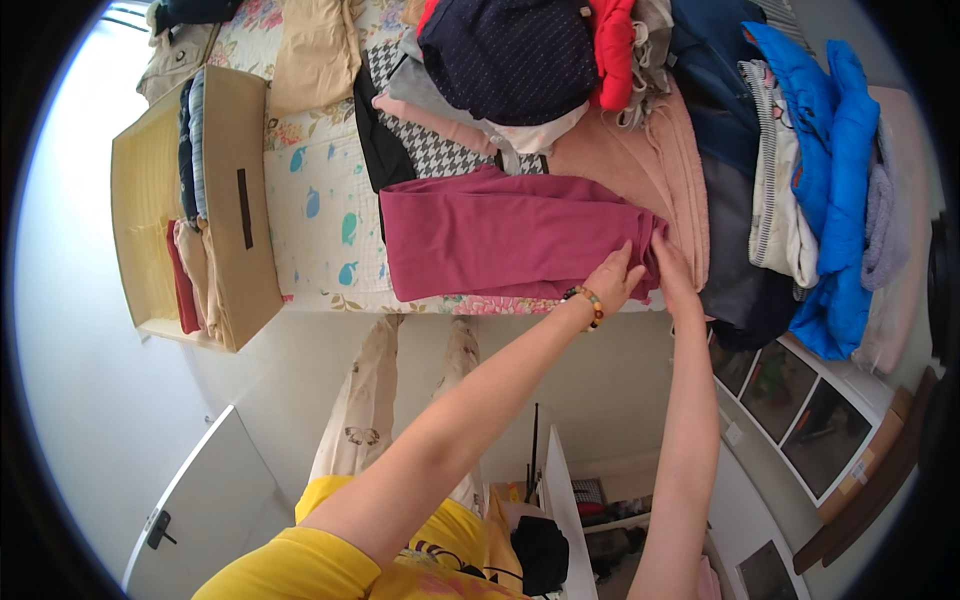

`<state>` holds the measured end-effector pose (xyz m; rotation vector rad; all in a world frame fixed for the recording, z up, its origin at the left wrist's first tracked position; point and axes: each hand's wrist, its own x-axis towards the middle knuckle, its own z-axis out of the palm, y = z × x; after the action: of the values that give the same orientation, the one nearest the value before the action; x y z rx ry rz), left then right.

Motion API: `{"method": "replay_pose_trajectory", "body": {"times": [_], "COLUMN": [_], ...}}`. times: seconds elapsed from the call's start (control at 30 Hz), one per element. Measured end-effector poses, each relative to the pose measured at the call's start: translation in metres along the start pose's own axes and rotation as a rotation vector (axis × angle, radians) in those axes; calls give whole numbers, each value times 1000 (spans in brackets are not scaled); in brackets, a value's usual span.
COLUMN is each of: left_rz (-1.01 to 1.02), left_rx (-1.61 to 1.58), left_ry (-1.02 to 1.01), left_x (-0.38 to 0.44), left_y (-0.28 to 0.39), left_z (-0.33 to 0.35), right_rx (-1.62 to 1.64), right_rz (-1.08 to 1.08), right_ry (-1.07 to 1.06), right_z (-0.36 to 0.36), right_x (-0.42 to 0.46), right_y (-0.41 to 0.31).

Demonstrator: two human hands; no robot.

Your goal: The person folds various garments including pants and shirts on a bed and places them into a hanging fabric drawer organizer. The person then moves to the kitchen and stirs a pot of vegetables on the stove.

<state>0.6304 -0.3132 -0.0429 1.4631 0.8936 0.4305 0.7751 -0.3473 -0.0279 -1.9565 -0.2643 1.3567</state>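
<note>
A folded magenta garment (502, 232) lies across the near edge of the bed. Both hands are at its right end. My left hand (616, 279), with a beaded bracelet at the wrist, rests on the cloth, its fingers partly spread. Just right of it, my right hand (675, 274) has its fingertips at the folded edge, thumb side against the layers; whether it pinches them is hard to tell. Under and behind the garment are a pink fleece blanket (682, 180), a houndstooth cloth (450, 150) and a black garment (382, 154).
At the left stands a beige fabric storage box (244, 292) holding folded clothes. Beige trousers (315, 60) and a pile topped by a dark dotted garment (517, 60) lie farther back. A blue puffer jacket (840, 225) is at the right. Behind me are an open door (202, 502) and shelves.
</note>
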Motion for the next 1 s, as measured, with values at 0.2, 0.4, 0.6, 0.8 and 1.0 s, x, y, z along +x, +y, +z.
{"method": "replay_pose_trajectory", "body": {"times": [0.2,0.4,0.6,0.8,1.0], "left_rz": [136,-457,-446,-556,-518], "left_rx": [477,434,418,-426,-73], "left_ry": [508,778,702,461,161], "left_x": [-49,-86,-84,-88,-86], "left_y": [-43,-110,-113,-105,-127], "left_z": [-128,-242,-273,-294,-304], "right_rx": [-467,-254,-602,-812,-382], "right_rz": [-265,-21,-497,-344,-376], "right_ry": [190,187,250,264,15], "right_z": [5,22,110,328,370], "right_x": [7,-14,-80,-106,-95], "right_y": [24,-20,-44,-32,26]}}
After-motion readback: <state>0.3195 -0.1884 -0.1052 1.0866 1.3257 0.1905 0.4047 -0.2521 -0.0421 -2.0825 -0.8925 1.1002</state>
